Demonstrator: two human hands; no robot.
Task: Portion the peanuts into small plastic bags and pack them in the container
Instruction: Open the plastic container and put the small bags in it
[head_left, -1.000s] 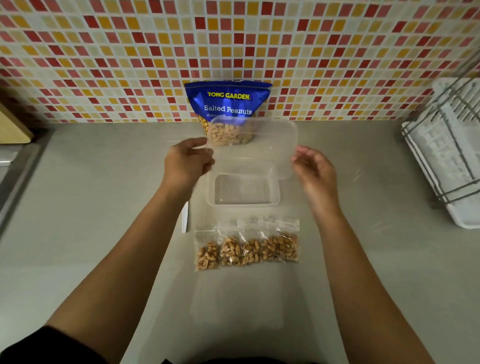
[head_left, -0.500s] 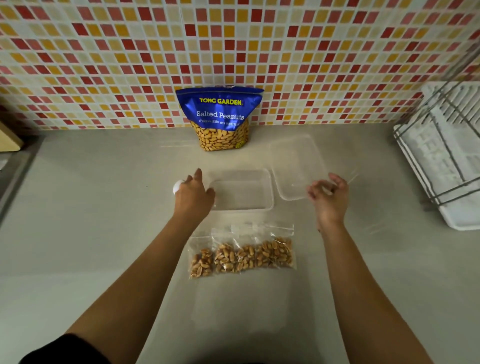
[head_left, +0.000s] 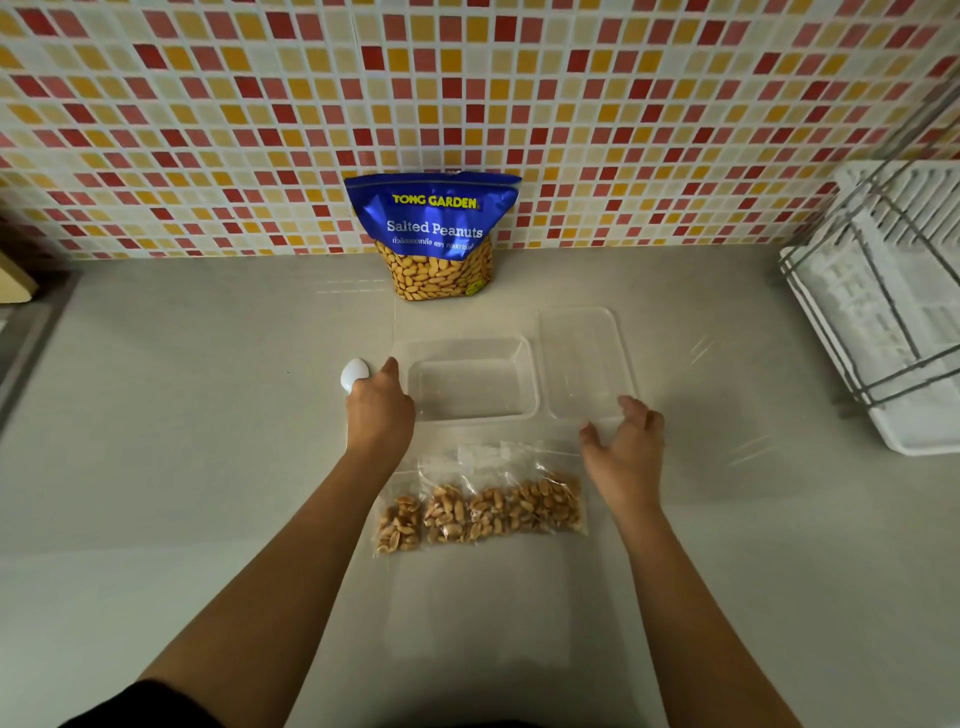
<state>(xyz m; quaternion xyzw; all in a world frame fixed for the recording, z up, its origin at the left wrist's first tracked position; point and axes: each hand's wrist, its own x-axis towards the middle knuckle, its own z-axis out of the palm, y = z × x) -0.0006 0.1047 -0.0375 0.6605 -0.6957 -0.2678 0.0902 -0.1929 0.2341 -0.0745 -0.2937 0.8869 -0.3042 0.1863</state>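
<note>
Beside container (head_left: 524, 358), lid (head_left: 582, 358) released; right hand (head_left: 626, 452) splayed, nearer bags (head_left: 483, 509); left hand (head_left: 379, 410) grip unclear

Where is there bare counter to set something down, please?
Bare counter lies left of the left hand, and between the lid and the rack. The middle is crowded: container, lid, bags and right hand sit close together.

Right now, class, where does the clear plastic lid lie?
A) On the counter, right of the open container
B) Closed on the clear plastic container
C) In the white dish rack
A: the clear plastic lid lies flat on the grey counter, right of the open clear plastic container.
</note>
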